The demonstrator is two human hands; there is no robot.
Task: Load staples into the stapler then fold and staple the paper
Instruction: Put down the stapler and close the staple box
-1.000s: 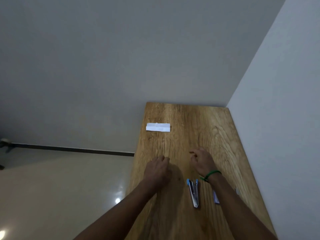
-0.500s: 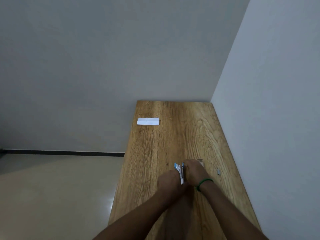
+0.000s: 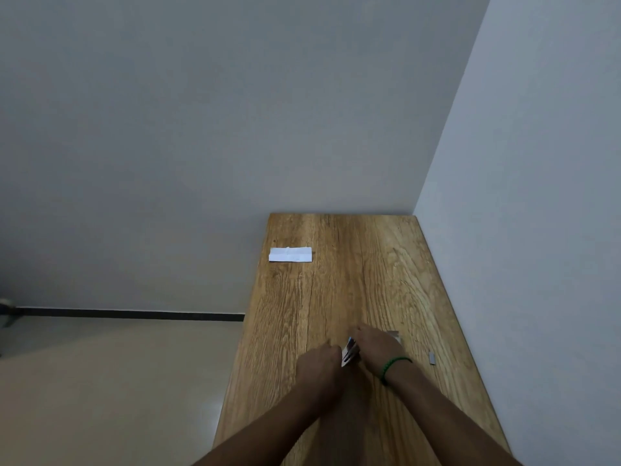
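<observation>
The stapler (image 3: 349, 354), silver with a blue tip, is held between both hands above the wooden table (image 3: 336, 290); only a small part of it shows. My left hand (image 3: 319, 369) grips its near end. My right hand (image 3: 378, 349), with a green bracelet on the wrist, closes over its right side. A folded white paper (image 3: 290, 254) lies flat far off near the table's left edge. A small grey strip of staples (image 3: 432, 358) lies on the table right of my right wrist.
A small box (image 3: 396, 335) peeks out behind my right hand. Walls close off the table's far end and right side. The table's left edge drops to a beige floor (image 3: 117, 381).
A second ago the stapler lay on the table and both hands were off it. They have since picked it up and now hold it together; the view has shifted.
</observation>
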